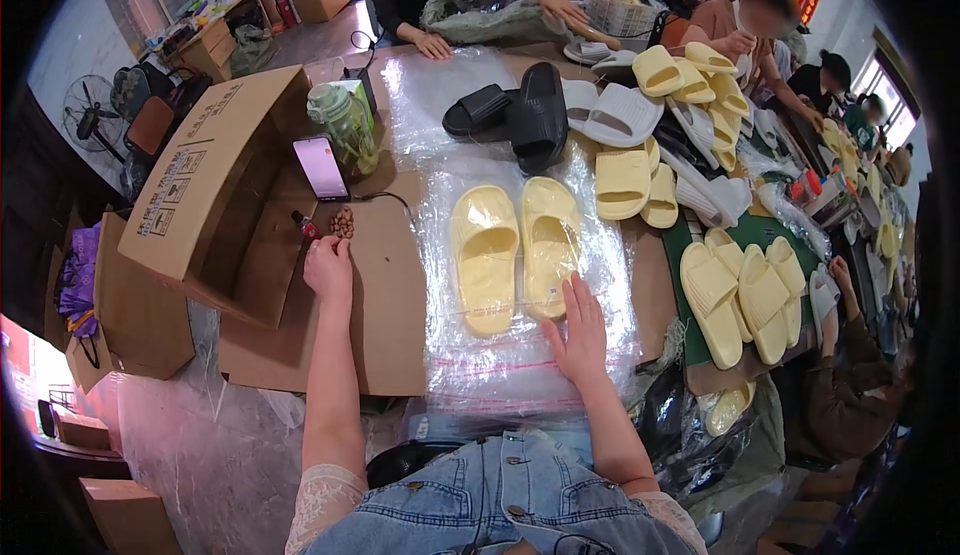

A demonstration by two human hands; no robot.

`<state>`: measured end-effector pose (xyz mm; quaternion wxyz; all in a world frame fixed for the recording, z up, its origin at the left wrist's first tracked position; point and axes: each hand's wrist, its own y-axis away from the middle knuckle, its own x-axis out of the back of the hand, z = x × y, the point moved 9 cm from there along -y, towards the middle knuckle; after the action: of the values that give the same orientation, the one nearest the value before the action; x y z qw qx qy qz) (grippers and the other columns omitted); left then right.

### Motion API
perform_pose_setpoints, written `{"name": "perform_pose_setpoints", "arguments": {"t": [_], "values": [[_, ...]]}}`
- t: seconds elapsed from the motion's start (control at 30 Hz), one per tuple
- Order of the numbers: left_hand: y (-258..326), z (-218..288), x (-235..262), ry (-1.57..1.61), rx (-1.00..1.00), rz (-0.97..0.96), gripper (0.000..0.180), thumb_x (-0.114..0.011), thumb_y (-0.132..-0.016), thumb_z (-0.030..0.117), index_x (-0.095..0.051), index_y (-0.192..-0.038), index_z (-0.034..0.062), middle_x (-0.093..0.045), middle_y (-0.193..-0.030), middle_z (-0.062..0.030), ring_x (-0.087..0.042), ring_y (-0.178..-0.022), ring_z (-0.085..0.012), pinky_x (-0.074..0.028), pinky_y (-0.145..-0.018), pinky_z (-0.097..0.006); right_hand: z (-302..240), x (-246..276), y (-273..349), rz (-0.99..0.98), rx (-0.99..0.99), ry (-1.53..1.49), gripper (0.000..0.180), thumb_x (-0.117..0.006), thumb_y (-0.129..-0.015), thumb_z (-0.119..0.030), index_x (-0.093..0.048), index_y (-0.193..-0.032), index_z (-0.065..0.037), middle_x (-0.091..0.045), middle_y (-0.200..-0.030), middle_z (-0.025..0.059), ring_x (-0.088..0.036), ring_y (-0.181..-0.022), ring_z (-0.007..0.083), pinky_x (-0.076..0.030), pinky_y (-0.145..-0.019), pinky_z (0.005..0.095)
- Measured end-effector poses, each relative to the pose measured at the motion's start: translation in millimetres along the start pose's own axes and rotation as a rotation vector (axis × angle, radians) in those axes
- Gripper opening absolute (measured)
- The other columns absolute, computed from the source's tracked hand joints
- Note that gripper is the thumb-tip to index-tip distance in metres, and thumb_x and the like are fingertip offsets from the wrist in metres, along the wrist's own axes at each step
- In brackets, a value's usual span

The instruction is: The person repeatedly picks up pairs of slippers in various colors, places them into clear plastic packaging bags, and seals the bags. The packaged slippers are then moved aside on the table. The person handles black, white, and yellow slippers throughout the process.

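Two pale yellow slippers, a left one [485,261] and a right one [549,255], lie side by side in a clear plastic bag [470,355] in front of me. My right hand [580,333] rests on the bag by the heel of the right slipper, fingers stretched out. On the cardboard to the left, my left hand [328,267] has its fingers curled together. Just beyond its fingertips are a small red and black object [305,225] and a bunch of small brown round pieces [342,223]. Whatever those fingers pinch is hidden.
A large open cardboard box [225,175] stands at the left, beside a phone [322,170] and a green-lidded jar [345,130]. Black slippers [537,120] lie beyond the bag. More yellow slippers [712,305] and white slippers [625,115] crowd the right. A co-worker's hand [433,45] touches the far edge.
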<state>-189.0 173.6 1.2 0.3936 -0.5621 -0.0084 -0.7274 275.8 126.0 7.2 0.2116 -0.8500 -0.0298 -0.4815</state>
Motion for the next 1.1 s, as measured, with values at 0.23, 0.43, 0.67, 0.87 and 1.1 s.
{"name": "perform_pose_setpoints", "arguments": {"t": [0.23, 0.43, 0.67, 0.87, 1.1], "values": [[6.1, 11.2, 18.3, 0.217, -0.106, 0.114, 0.015, -0.072, -0.091, 0.024, -0.072, -0.093, 0.0091, -0.068, -0.09, -0.008, -0.066, -0.084, -0.0279, -0.053, -0.077, -0.041, 0.2, -1.9, -0.8, -0.014, -0.006, -0.007, 0.072, -0.061, -0.097, -0.039, -0.037, -0.154, -0.002, -0.033, -0.162, 0.0191, -0.033, -0.148, 0.0401, -0.028, -0.12, 0.052], [37.7, 98.9, 83.7, 1.201, 0.057, -0.188, 0.008, -0.071, -0.091, 0.005, -0.072, -0.098, 0.001, -0.071, -0.088, 0.0, -0.06, -0.075, -0.0086, -0.05, -0.07, -0.026, 3.4, -4.6, 1.7, -0.005, -0.014, 0.007, 0.072, -0.062, -0.096, -0.039, -0.037, -0.154, -0.002, -0.033, -0.162, 0.0184, -0.033, -0.148, 0.039, -0.027, -0.12, 0.0519], [123.1, 238.4, 247.6, 1.861, -0.405, -0.977, 0.01, -0.077, -0.087, 0.001, -0.072, -0.095, -0.0021, -0.072, -0.092, -0.0112, -0.067, -0.089, -0.0228, -0.05, -0.078, -0.033, 0.1, -2.8, -1.4, -0.015, -0.007, -0.01, 0.072, -0.063, -0.096, -0.038, -0.037, -0.154, -0.002, -0.033, -0.162, 0.0184, -0.034, -0.148, 0.0393, -0.027, -0.12, 0.0516], [163.6, 283.7, 318.8, 2.28, -1.229, -1.252, 0.022, -0.066, -0.099, 0.019, -0.068, -0.108, -0.001, -0.071, -0.107, -0.0144, -0.068, -0.091, -0.0244, -0.052, -0.082, -0.034, 1.1, -1.1, 0.8, 0.012, 0.01, -0.009, 0.071, -0.062, -0.096, -0.037, -0.037, -0.153, -0.002, -0.033, -0.162, 0.019, -0.034, -0.147, 0.0398, -0.028, -0.12, 0.0514], [181.3, 279.0, 338.5, 2.507, -1.03, -1.14, 0.013, -0.066, -0.099, 0.007, -0.074, -0.106, -0.0004, -0.074, -0.104, -0.0109, -0.069, -0.088, -0.0223, -0.051, -0.075, -0.032, 0.9, -3.2, 0.7, 0.003, 0.005, -0.007, 0.071, -0.063, -0.096, -0.036, -0.037, -0.153, -0.002, -0.033, -0.162, 0.0189, -0.034, -0.147, 0.04, -0.028, -0.12, 0.0513]]}}
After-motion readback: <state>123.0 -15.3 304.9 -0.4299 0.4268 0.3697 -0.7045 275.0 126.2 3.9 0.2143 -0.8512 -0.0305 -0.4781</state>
